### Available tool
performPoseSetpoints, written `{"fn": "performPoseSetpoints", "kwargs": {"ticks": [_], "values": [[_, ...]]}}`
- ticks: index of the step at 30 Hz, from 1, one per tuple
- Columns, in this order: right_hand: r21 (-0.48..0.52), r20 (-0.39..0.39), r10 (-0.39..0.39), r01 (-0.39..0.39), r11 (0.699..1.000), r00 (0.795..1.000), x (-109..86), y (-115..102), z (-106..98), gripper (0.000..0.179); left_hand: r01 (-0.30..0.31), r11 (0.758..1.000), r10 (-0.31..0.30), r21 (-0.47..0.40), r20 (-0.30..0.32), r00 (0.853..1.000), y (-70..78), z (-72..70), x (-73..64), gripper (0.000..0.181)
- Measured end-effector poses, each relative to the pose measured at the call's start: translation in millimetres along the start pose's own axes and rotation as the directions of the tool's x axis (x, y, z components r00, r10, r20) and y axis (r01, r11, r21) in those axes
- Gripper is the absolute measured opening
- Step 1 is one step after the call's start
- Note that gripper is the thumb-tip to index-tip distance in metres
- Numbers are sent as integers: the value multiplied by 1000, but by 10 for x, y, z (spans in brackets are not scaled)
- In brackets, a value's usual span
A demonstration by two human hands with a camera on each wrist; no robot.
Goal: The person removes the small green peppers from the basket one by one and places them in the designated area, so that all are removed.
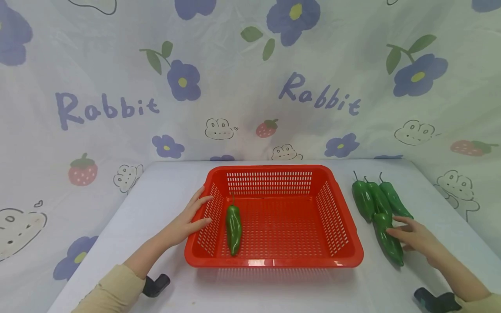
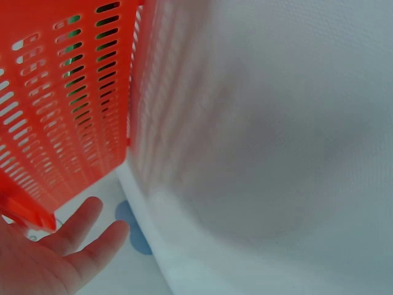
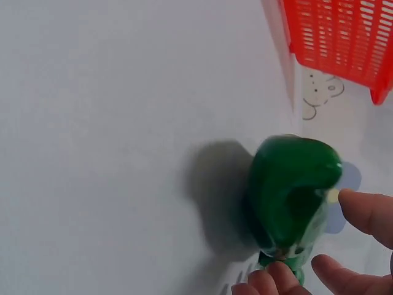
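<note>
In the head view, my left hand [image 1: 181,222] rests at the left rim of a red plastic basket [image 1: 274,262], fingers extended over the edge. Two of its fingers [image 2: 101,252] stretch out beside the slotted wall in the left wrist view. One green chili pepper [image 1: 233,229] lies inside the basket near that wall. My right hand [image 1: 419,239] reaches over the front green pepper [image 1: 388,241] of a group to the right. Seen from the right wrist, its spread thumb and fingers are close around this pepper [image 3: 291,190], with a gap at one side.
Three more green peppers, the left one [image 1: 363,201], the middle one [image 1: 379,196] and the right one [image 1: 395,199], lie behind the front pepper on the white table [image 1: 219,291]. A cloth [image 1: 242,87] printed with flowers and rabbits hangs behind. Black wrist devices show at both sleeves.
</note>
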State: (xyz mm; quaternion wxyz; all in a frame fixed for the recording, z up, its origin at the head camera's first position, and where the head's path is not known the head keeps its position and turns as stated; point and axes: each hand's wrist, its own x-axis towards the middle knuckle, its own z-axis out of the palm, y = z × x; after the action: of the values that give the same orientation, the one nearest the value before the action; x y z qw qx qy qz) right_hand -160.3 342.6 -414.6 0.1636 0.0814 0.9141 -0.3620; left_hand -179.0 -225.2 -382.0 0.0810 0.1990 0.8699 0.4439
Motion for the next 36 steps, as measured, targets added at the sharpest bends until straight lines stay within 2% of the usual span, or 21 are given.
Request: {"fn": "performPoseSetpoints", "kwargs": {"ticks": [9, 10, 13, 16, 17, 19, 22, 26, 36], "values": [[-25, -25, -77, 77, 997, 997, 198, 192, -191, 91, 3, 1000, -3, 14, -4, 1000, 12, -5, 5, 63], [-31, -43, -71, 70, 997, 997, 212, 189, -207, 89, 3, 1000, -3, 11, -3, 1000, 13, -5, 6, 63], [-30, -31, -84, 83, 996, 996, 224, 130, -281, 88, 0, 1000, 0, 6, 0, 1000, 13, -4, 5, 64], [-43, -42, -94, 92, 995, 995, 219, 35, -330, 86, -4, 1000, 4, 2, 1, 1000, 15, -4, 3, 63], [-41, -23, -107, 106, 993, 994, 211, -3, -357, 87, -4, 1000, 4, 1, 1, 1000, 17, -5, 1, 63], [-62, -45, -115, 112, 992, 992, 210, -65, -378, 86, 3, 1000, -3, 1, 1, 1000, 21, -8, -2, 63], [-79, -60, -142, 137, 987, 988, 137, -268, -423, 83, 4, 1000, -4, -2, 3, 1000, 24, -12, -7, 63], [-74, -34, -209, 206, 976, 977, -7, -589, -484, 77, -1, 1000, 1, -4, 5, 1000, 9, -14, -3, 63], [-66, -52, -294, 291, 954, 954, -6, -1032, -584, 70, 7, 1000, -7, -5, 3, 1000, 9, -7, -1, 63]]}}
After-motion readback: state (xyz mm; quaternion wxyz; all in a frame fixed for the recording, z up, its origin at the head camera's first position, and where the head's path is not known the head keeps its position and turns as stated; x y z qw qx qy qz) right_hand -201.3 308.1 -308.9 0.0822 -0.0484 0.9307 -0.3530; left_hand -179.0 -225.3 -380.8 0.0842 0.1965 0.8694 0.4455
